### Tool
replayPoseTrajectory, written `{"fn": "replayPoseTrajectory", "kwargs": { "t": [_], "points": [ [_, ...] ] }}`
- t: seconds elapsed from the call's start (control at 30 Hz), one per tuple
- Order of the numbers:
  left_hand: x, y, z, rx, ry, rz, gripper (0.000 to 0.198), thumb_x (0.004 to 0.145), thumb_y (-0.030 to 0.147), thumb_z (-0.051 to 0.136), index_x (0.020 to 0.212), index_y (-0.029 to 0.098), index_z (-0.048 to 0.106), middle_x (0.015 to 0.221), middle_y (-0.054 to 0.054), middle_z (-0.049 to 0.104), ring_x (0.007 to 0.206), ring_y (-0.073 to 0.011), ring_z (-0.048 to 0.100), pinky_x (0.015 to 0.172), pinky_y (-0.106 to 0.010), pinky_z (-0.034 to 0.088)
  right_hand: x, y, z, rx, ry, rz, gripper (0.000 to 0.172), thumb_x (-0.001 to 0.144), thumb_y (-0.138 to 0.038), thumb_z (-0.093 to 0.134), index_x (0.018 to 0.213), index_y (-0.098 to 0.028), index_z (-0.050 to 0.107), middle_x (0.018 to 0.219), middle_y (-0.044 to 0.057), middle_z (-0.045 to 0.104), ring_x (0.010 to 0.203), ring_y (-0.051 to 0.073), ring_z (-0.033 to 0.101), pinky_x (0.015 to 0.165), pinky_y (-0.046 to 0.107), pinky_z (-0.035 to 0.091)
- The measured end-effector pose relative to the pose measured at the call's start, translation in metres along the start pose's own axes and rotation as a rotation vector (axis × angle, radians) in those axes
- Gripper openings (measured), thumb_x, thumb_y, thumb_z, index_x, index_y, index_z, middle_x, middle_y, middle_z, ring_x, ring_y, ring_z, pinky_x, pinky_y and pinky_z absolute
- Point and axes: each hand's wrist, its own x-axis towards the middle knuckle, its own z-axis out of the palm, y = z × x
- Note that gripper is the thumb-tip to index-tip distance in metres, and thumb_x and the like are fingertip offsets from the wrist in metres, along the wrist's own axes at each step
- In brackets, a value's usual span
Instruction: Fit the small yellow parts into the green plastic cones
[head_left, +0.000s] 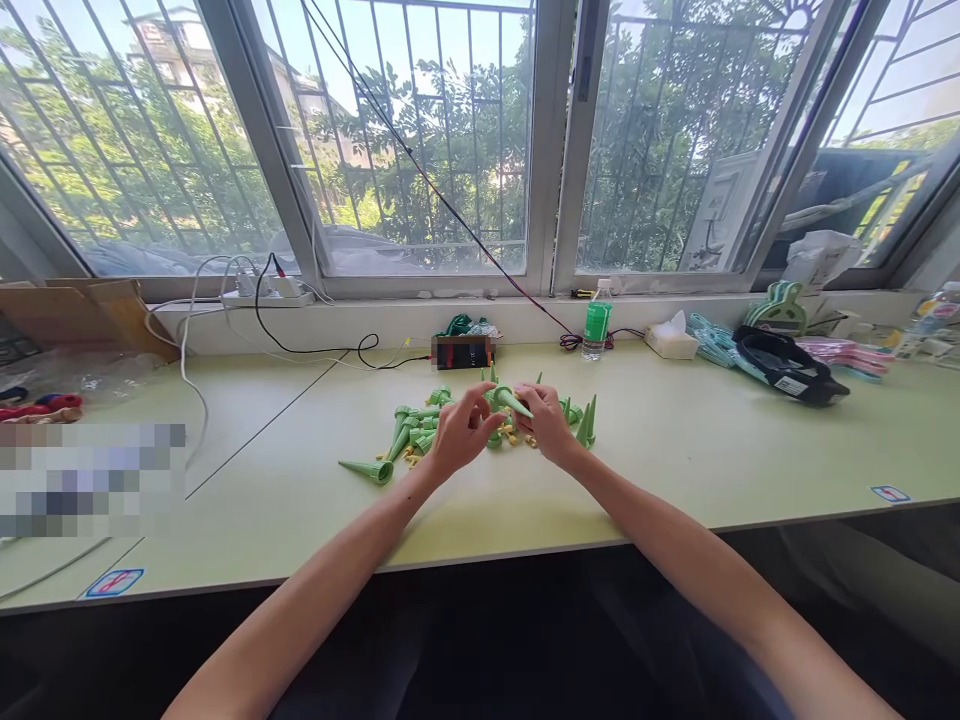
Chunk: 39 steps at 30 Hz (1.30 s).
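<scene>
A green plastic watering spike (513, 402) is held above the table between my two hands, its wide ribbed end to the left and its point to the right. My left hand (459, 432) has thumb and fingers curled at the wide end. At the tapered end, my right hand (549, 425) pinches with its fingers closed. Around and behind both hands lie several more green spikes, among them one on its side (367, 470) and upright ones (588, 424). Small yellow pieces (411, 456) are scattered among them, partly hidden by my hands.
Behind the pile stands a black device (463, 352) with a cable. A water bottle (596, 322), a tissue box (671, 338) and a black cap (789, 368) are farther right. At left, a white cable (196, 390) hangs onto the table (712, 440). Windows rise behind.
</scene>
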Motion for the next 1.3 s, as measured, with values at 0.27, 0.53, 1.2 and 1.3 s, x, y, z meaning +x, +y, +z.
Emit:
{"fn": "replayPoseTrajectory", "kwargs": {
  "t": [0.27,0.53,1.2,1.3],
  "points": [
    [0.0,-0.003,0.002,0.023,0.07,-0.021,0.016,0.086,0.031,0.066,0.083,0.017,0.059,0.054,0.007,0.049,0.045,-0.0056,0.037,0.046,-0.016,0.036,-0.002,0.002,0.001,-0.042,-0.028,-0.034,0.035,0.08,-0.038,0.054,0.054,-0.022,0.036,0.045,-0.008,0.029,0.038,0.006,0.026,0.038,0.022,0.022],
    [0.004,0.002,0.0,0.124,0.049,-0.006,0.035,0.088,0.033,0.06,0.061,0.018,0.044,0.046,0.008,0.037,0.043,-0.0064,0.03,0.045,-0.019,0.031,-0.005,0.002,0.001,-0.122,-0.034,-0.038,0.038,0.08,-0.038,0.052,0.052,-0.022,0.033,0.044,-0.007,0.03,0.039,0.007,0.026,0.039,0.023,0.021],
    [0.008,0.01,-0.001,0.035,0.05,-0.139,0.059,0.099,0.035,0.044,0.044,0.016,0.034,0.037,0.004,0.032,0.036,-0.0056,0.027,0.041,-0.025,0.023,-0.005,0.004,-0.001,-0.099,-0.22,-0.051,0.042,0.085,-0.047,0.058,0.058,-0.02,0.04,0.051,-0.008,0.031,0.041,0.006,0.028,0.039,0.022,0.021],
    [0.008,0.012,-0.001,0.097,0.117,-0.053,0.052,0.096,0.03,0.049,0.048,0.016,0.035,0.042,0.006,0.029,0.04,-0.0055,0.025,0.041,-0.024,0.023,-0.005,0.002,0.001,-0.059,-0.207,-0.024,0.042,0.083,-0.046,0.06,0.057,-0.02,0.039,0.05,-0.008,0.031,0.04,0.005,0.026,0.039,0.022,0.02]
  ]
}}
